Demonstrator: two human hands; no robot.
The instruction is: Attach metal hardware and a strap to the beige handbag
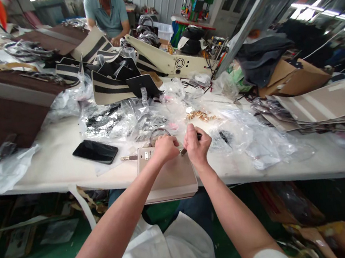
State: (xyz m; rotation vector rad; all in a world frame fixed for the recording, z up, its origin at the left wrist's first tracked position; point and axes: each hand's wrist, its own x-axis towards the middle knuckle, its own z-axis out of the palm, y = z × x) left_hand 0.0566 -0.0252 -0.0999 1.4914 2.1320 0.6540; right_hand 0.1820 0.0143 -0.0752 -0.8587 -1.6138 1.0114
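A beige handbag panel (170, 177) lies at the near edge of the white table (56, 160), overhanging it towards me. My left hand (164, 148) is closed in a fist on the panel's top edge, pinching something I cannot make out. My right hand (196, 141) is closed round a dark-handled tool (198, 135) whose metal tip points at the left hand. A small metal fitting (146, 154) sits on the panel's upper left corner.
A black phone (95, 151) lies left of the panel. Clear plastic bags (125, 121) and gold hardware pieces (201, 116) lie behind my hands. Beige-and-black bag pieces (113, 88) are stacked farther back. Another person (107, 13) works at the far end. Cardboard (295, 77) sits right.
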